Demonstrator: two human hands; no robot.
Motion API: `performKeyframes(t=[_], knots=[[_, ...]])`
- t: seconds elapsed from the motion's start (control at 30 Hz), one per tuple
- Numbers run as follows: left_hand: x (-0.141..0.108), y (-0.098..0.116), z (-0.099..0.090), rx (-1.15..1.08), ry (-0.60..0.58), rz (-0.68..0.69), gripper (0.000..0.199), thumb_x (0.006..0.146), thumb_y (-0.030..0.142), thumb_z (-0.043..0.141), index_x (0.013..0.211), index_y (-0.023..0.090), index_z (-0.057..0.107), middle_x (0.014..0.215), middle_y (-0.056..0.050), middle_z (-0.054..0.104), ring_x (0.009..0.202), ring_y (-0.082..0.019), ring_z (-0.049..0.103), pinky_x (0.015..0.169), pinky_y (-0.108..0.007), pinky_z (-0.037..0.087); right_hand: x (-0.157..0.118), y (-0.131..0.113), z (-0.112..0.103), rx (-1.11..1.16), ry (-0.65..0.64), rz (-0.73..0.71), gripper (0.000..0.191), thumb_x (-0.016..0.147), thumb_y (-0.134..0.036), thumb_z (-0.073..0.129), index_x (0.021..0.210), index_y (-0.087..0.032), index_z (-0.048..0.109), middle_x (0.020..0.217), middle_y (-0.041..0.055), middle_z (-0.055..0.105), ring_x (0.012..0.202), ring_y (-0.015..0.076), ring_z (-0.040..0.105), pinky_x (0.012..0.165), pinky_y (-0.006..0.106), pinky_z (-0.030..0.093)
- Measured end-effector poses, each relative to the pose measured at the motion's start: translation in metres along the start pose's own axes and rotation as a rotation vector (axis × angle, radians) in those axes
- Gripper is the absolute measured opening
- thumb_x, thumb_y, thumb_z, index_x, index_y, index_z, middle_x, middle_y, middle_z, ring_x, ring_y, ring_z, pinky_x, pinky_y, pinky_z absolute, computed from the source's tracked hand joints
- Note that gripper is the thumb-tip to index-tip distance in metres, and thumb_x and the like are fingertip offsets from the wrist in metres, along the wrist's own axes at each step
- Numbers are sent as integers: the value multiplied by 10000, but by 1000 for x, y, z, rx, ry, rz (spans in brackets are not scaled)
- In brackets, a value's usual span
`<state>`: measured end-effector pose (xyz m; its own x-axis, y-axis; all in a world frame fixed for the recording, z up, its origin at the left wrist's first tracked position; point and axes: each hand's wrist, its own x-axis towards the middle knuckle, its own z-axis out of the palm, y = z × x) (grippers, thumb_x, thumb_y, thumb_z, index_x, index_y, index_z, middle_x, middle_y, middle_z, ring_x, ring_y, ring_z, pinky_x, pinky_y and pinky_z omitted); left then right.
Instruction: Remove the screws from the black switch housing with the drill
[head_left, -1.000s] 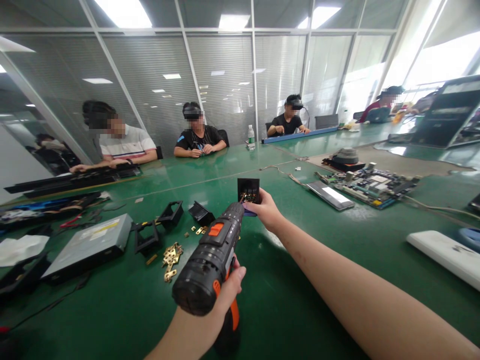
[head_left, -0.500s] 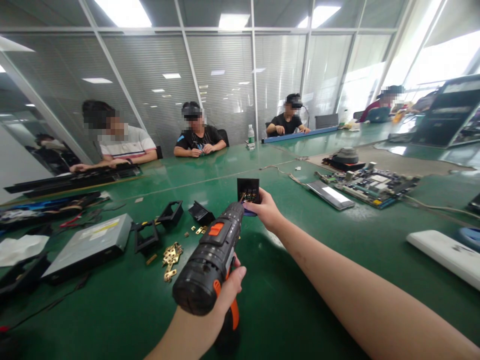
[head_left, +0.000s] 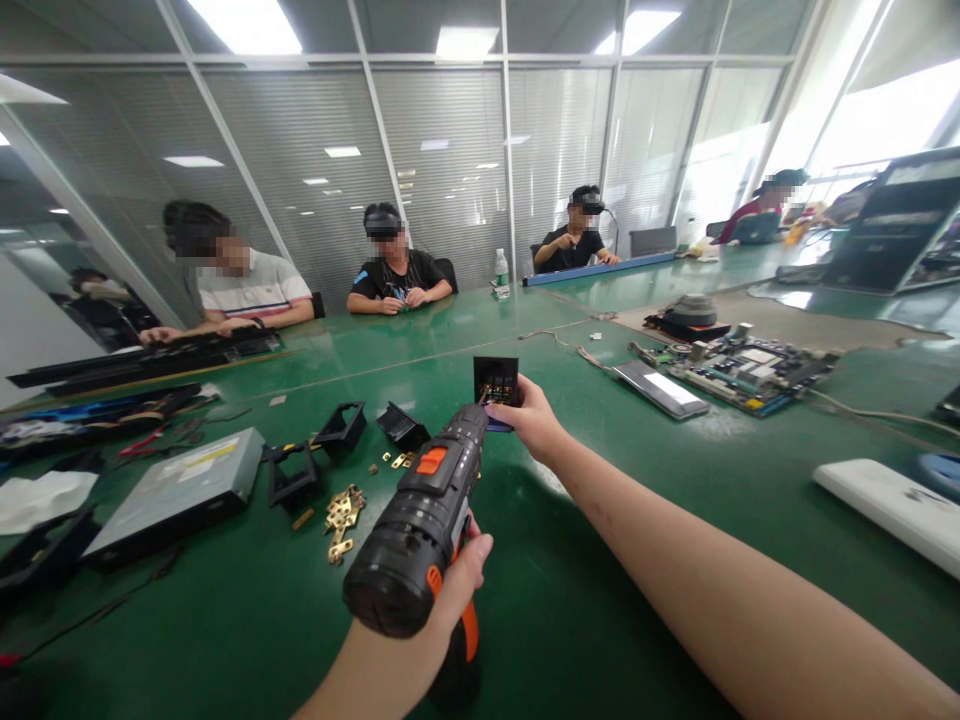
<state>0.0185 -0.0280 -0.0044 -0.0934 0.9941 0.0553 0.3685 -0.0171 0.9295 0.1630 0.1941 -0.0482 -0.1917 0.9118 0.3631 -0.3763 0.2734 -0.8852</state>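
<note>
My left hand [head_left: 461, 575] is wrapped round the handle of a black and orange cordless drill [head_left: 420, 520]. The drill points away from me, its tip against or just in front of a small black plastic terminal block [head_left: 496, 375] with brass-coloured pieces inside. My right hand [head_left: 534, 415] grips that block by its right side, fingers closed; the drill's chuck partly hides where the bit meets it. Left of the drill lies a pile of brass plates [head_left: 343, 515]. Black plastic frames [head_left: 340, 427] rest behind the pile.
A grey optical drive [head_left: 180, 490] and dark cables lie on the left of the green table [head_left: 600, 600]. To the right are a phone-like slab [head_left: 660, 388], a circuit board [head_left: 750, 370] and a white power bank [head_left: 892, 515]. Several people sit across, near a water bottle [head_left: 502, 275].
My hands, the drill and the block stay almost in place; the drill's rear end dips very slightly. Across the table, one person's hand has risen towards their chest.
</note>
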Motion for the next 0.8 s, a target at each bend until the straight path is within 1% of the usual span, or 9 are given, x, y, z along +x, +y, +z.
performKeyframes(t=[0.07, 0.23, 0.33, 0.4, 0.53, 0.57, 0.63, 0.73, 0.8], knots=[[0, 2, 0, 7, 4, 15, 195, 888, 425, 715, 898, 233, 686, 770, 9, 673, 702, -201, 666, 777, -388, 575, 0, 0, 0, 13, -2, 1, 465, 555, -276, 867, 971, -196, 677, 901, 11, 740, 852, 219, 673, 847, 372, 530], [-2, 6, 1, -25, 18, -10, 199, 887, 420, 726, 902, 225, 690, 778, 7, 681, 696, -194, 684, 755, -370, 598, 1, 0, 0, 16, -1, 3, 467, 553, -279, 869, 969, -191, 676, 896, 11, 740, 844, 217, 673, 845, 369, 527], [-1, 6, 2, -44, 44, -3, 196, 862, 410, 747, 895, 223, 699, 782, 6, 690, 684, -192, 689, 733, -356, 600, 1, 0, 0, -1, 3, 1, 470, 554, -290, 868, 970, -194, 672, 903, 14, 739, 850, 222, 671, 847, 375, 528], [0, 5, 4, -53, 70, -14, 177, 841, 390, 754, 879, 223, 711, 749, 15, 678, 642, -180, 674, 686, -333, 595, 0, 0, 0, -6, 4, -3, 472, 556, -293, 866, 975, -197, 672, 910, 14, 739, 854, 224, 670, 849, 376, 527], [3, 7, 7, -73, 73, -40, 144, 830, 347, 747, 778, 227, 686, 651, 34, 625, 557, -161, 630, 591, -296, 574, 1, 0, 0, 3, 6, -4, 471, 551, -286, 867, 970, -194, 673, 908, 15, 737, 850, 222, 669, 847, 375, 527], [3, 7, 6, -76, 77, -33, 141, 834, 346, 746, 786, 228, 683, 660, 34, 626, 559, -161, 629, 593, -299, 573, 1, 1, -1, 2, 7, -5, 468, 551, -286, 868, 966, -194, 673, 903, 15, 735, 847, 221, 668, 842, 374, 527], [3, 7, 5, -62, 76, -4, 138, 850, 357, 746, 843, 231, 689, 705, 30, 641, 600, -169, 645, 645, -319, 584, 1, 2, -1, -4, 6, -6, 464, 553, -292, 869, 962, -196, 672, 897, 13, 734, 844, 221, 668, 839, 374, 529], [3, 3, 1, -5, -2, 18, 174, 894, 408, 722, 901, 237, 690, 758, 21, 662, 685, -190, 669, 751, -362, 585, 1, 2, -1, -3, 1, -2, 468, 556, -300, 867, 972, -202, 673, 907, 15, 740, 854, 228, 676, 849, 386, 538], [3, 0, -2, 22, -32, 12, 199, 917, 435, 699, 882, 240, 677, 758, 17, 658, 706, -197, 667, 770, -376, 577, 1, 1, -1, -1, 2, -1, 470, 553, -300, 866, 971, -202, 674, 911, 18, 744, 860, 231, 680, 855, 391, 542]])
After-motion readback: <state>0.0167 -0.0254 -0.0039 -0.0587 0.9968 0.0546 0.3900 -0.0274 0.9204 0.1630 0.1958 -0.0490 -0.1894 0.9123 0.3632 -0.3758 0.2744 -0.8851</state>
